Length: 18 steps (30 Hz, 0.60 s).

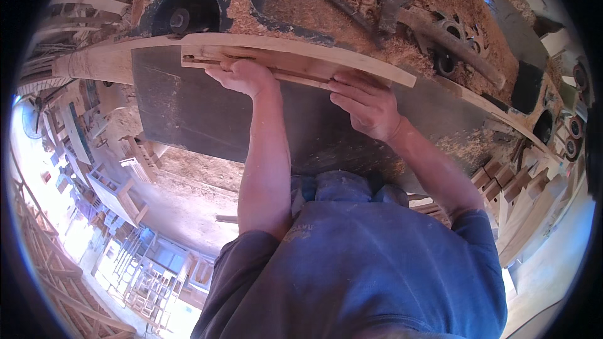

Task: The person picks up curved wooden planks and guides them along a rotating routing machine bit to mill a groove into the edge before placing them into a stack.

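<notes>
A pale wooden workpiece (pixel 295 60) with a slightly curved upper edge and a grooved near side lies along the wooden fence (pixel 157 43) of a dark metal machine table (pixel 207 107). My left hand (pixel 246 79) grips its near edge left of the middle, thumb and fingertips partly hidden. Toward its right end, my right hand (pixel 367 105) holds the same edge, fingers laid together over the wood and the thumb out of sight. Both forearms reach up from the blue shirt. Beyond the fence, left of the workpiece, sits a round spindle (pixel 179 20) in a dark recess.
Sawdust covers the machine top (pixel 282 0) behind the fence, where a wrench (pixel 336 1) and a hammer (pixel 452 44) lie. Cut timber pieces (pixel 521 201) stand at the right. A wooden frame (pixel 113 194) and stacked lumber (pixel 81 12) are at the left.
</notes>
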Each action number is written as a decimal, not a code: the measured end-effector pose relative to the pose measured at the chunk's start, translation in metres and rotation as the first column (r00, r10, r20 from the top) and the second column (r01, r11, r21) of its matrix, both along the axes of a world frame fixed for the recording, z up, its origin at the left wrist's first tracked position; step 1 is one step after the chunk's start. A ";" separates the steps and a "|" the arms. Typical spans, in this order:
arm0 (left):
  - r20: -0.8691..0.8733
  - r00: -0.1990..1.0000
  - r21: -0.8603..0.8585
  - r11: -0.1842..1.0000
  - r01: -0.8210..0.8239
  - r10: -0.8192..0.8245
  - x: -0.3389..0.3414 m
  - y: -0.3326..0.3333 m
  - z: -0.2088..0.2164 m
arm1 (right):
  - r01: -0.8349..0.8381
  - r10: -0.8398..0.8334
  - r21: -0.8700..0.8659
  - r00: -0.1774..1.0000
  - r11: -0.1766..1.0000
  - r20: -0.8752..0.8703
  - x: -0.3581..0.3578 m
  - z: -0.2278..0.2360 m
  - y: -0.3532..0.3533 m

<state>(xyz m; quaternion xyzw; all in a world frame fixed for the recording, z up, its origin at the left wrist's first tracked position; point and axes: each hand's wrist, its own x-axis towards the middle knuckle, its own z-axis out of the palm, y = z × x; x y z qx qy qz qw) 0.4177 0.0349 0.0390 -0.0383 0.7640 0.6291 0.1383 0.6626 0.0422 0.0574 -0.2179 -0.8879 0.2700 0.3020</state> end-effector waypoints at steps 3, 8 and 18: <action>-0.055 0.998 0.024 1.000 -0.014 0.015 -0.015 -0.005 -0.011 | 0.003 -0.003 -0.017 1.000 1.000 -0.022 -0.011 -0.003 -0.003; -0.032 0.999 0.025 1.000 -0.014 0.015 -0.045 -0.008 -0.016 | 0.018 -0.018 0.031 1.000 0.999 -0.005 -0.033 -0.008 -0.003; -0.015 0.999 0.048 0.998 -0.030 0.031 -0.100 -0.005 -0.012 | 0.050 -0.050 0.003 0.996 0.999 -0.074 -0.090 -0.015 -0.007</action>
